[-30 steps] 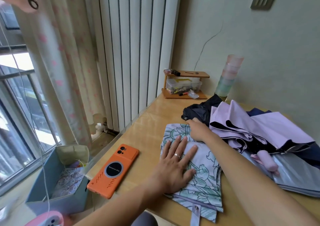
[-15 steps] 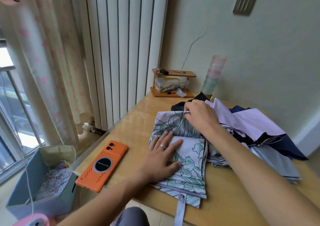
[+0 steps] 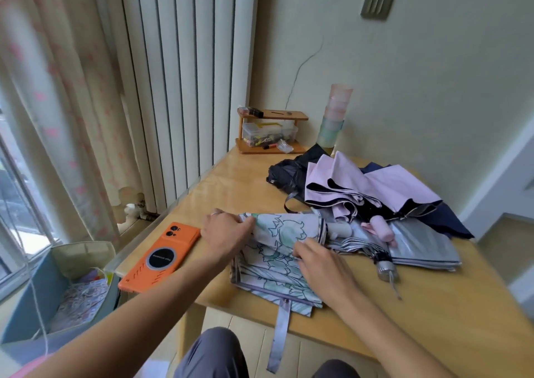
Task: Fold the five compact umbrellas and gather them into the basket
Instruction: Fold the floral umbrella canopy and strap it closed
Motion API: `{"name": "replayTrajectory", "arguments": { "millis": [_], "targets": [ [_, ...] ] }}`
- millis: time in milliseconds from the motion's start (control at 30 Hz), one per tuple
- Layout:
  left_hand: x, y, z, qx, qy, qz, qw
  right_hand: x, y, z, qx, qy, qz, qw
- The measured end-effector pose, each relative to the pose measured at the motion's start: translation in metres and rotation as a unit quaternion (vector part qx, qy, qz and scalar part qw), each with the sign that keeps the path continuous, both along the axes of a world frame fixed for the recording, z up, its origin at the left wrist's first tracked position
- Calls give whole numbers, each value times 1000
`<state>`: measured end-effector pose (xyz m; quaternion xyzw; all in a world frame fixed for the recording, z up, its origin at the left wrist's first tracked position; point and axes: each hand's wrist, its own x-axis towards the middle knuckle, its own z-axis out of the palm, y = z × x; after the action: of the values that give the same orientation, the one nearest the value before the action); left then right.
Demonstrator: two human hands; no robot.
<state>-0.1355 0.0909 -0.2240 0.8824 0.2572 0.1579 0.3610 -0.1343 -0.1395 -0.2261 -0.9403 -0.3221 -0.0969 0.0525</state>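
Note:
A white umbrella with a green floral print [image 3: 284,230] lies on the wooden table [image 3: 237,181], its canopy partly rolled into a tube. My left hand [image 3: 228,234] grips the roll's left end. My right hand [image 3: 319,262] pinches the fabric at the roll's front right. Its closing strap [image 3: 278,340] hangs over the table's front edge. Behind it lie a lilac umbrella [image 3: 372,189] with a pink handle [image 3: 381,228], a black umbrella [image 3: 289,172], a navy one [image 3: 445,223] and a silver-grey one [image 3: 419,246]. A blue basket [image 3: 26,314] sits on the floor at the lower left.
An orange phone [image 3: 160,257] lies on the table left of the floral umbrella. A wooden shelf with a clear box [image 3: 270,131] and stacked pastel cups [image 3: 335,117] stand at the table's back. Curtains and a radiator are at the left. My knees show below the table.
The flattened floral canopy has been rolled up from its far edge toward me. My left hand moved from pressing flat on the fabric to gripping the roll's end; my right came nearer.

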Motion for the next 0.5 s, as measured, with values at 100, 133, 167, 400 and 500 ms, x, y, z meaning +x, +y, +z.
{"name": "replayTrajectory", "arguments": {
  "millis": [100,133,167,400,500],
  "targets": [
    [-3,5,5,39,84,-10,996,0,-3,-2,5,6,2,1000],
    [-4,7,5,55,98,-14,994,0,-3,-1,7,8,4,1000],
    [-6,8,5,77,103,-18,992,-1,-3,-2,7,11,6,1000],
    [-14,11,-3,117,120,-57,984,1,-6,0,-13,15,6,1000],
    [-18,13,3,99,143,-84,981,2,-7,2,-37,18,18,999]
  ]
}}
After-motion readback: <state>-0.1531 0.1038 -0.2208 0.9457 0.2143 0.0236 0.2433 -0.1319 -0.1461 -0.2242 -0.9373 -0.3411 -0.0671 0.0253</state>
